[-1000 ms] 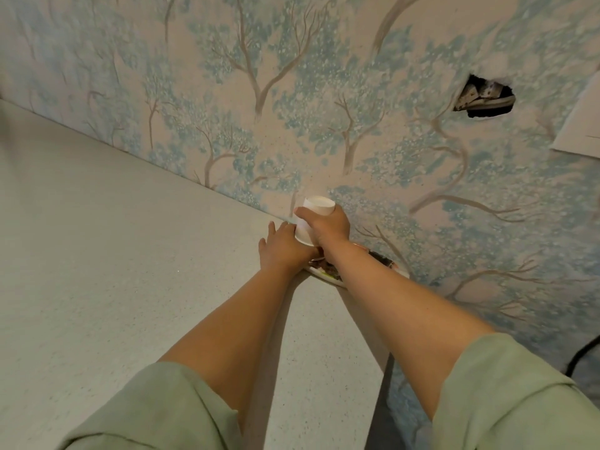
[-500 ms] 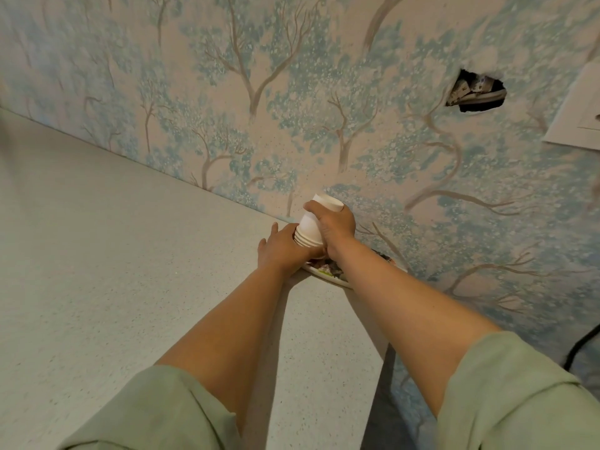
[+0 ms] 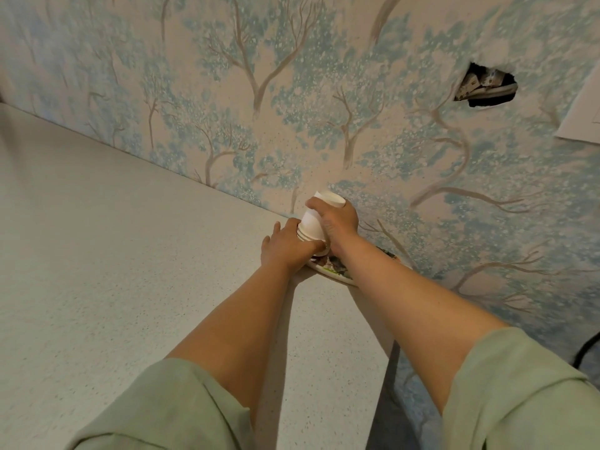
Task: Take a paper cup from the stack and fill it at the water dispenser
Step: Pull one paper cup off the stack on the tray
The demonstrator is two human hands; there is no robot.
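Head view takes in a papered wall (image 3: 292,92) above a pale speckled tabletop (image 3: 97,254), and the stack of paper cups (image 3: 311,233) stands upside down on a patterned plate (image 3: 328,271) where the two meet. Left of the stack, the left hand (image 3: 285,246) is clenched round its lower rims. Right of the stack, the right hand (image 3: 336,219) grasps the top cup (image 3: 321,206), tilted and partly raised off the rest. It seems only one cup is coming free, though fingers hide the seam. To finish well, pin the lower rims firmly and twist the top cup gently without crushing it.
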